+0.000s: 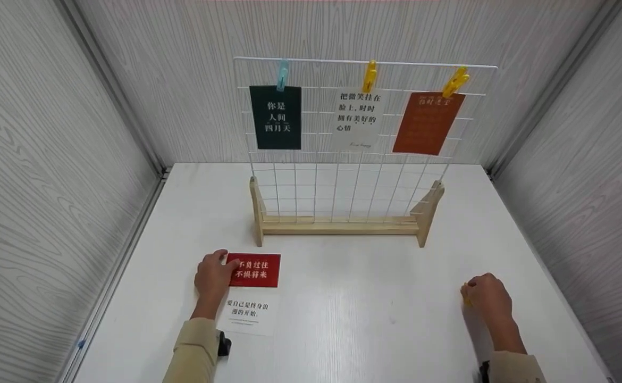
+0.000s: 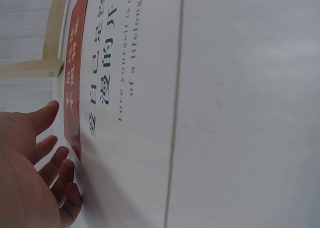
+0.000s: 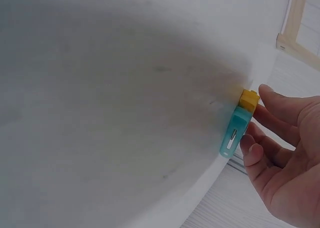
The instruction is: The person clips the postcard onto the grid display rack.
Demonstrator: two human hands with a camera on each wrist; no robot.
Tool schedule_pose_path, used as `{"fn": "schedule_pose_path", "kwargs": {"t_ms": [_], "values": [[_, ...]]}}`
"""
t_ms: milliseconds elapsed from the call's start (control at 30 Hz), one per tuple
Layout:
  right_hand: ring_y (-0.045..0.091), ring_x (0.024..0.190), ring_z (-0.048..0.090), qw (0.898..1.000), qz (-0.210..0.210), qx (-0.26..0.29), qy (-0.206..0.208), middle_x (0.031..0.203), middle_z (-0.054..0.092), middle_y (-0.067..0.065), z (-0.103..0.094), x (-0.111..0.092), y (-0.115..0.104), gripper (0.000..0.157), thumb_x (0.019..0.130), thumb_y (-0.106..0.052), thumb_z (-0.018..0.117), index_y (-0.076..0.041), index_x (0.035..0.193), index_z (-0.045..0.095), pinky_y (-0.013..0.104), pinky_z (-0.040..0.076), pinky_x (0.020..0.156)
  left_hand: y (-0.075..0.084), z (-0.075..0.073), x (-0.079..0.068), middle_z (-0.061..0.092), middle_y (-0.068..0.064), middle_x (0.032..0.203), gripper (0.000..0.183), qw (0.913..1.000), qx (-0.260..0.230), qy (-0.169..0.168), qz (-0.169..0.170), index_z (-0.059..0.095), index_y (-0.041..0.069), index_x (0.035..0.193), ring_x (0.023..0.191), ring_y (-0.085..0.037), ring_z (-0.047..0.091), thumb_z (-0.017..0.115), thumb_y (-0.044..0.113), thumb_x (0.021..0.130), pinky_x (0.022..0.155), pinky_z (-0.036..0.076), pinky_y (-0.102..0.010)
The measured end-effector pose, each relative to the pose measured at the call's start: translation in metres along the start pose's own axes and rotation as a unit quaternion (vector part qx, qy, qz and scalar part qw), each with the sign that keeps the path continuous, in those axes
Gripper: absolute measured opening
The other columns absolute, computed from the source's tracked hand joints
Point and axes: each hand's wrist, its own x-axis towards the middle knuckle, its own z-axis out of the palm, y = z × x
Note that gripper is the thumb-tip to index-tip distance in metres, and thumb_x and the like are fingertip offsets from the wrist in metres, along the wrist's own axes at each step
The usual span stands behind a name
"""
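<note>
On the left of the table a red card (image 1: 258,270) with white writing lies above a white card (image 1: 247,314). My left hand (image 1: 214,274) is at the red card's left edge, its thumb over that edge in the head view. In the left wrist view its fingers are loosely bent, with the thumb apart from them. On the right, my right hand (image 1: 489,298) is at a yellow clip (image 3: 249,100) and a teal clip (image 3: 235,133), which lie close together. Its thumb and loosely bent fingers are spread around the yellow clip; firm contact is not visible.
A white wire grid (image 1: 337,186) stands in a wooden base (image 1: 340,229) at the back. Clips hold a dark green card (image 1: 279,138), a white card (image 1: 356,137) and an orange-brown card (image 1: 425,130) on it. Grained panels (image 1: 50,133) enclose the table.
</note>
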Motion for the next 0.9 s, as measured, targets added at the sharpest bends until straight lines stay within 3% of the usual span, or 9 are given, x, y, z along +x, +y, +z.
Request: {"fn": "schedule_pose_path", "kwargs": {"t_ms": [233,467,667,900], "values": [[0.048,0.103,0.061,1.0,-0.019,-0.019,0.008,0.115,0.06,0.032,0.002,-0.001,0.001,0.03,0.096,-0.013,0.06,0.012,0.11,0.07,0.053,0.053,0.078,-0.001,0.004,0.004,0.053,-0.024,0.139,0.05,0.9996,0.029,-0.001,0.002,0.059,0.004,0.137,0.128,-0.044,0.053,0.069,0.031,0.095,0.102,0.041,-0.059],[0.046,0.1,0.063,0.998,-0.042,-0.026,0.036,0.109,0.063,0.028,0.004,-0.005,0.001,0.028,0.096,-0.012,0.057,0.008,0.104,0.073,0.052,0.055,0.072,0.002,0.003,0.004,0.052,-0.023,0.137,0.05,0.9997,0.022,-0.005,-0.001,0.059,0.006,0.137,0.127,-0.043,0.052,0.069,0.032,0.095,0.101,0.039,-0.058],[0.042,0.097,0.064,0.999,-0.029,-0.025,0.039,0.11,0.064,0.027,0.003,-0.004,-0.003,0.029,0.097,-0.017,0.06,0.007,0.104,0.073,0.05,0.054,0.067,0.001,0.002,0.003,0.054,-0.022,0.132,0.045,0.9996,0.027,0.002,0.004,0.063,0.006,0.131,0.122,-0.043,0.055,0.071,0.03,0.094,0.097,0.042,-0.057],[0.043,0.1,0.063,0.999,-0.025,-0.016,0.042,0.116,0.063,0.029,0.003,-0.006,-0.009,0.033,0.1,-0.021,0.054,0.006,0.111,0.071,0.052,0.053,0.072,0.0,-0.001,0.006,0.061,-0.021,0.131,0.04,0.9998,-0.014,-0.011,-0.008,0.062,0.005,0.129,0.121,-0.04,0.058,0.067,0.027,0.097,0.097,0.043,-0.055]]}}
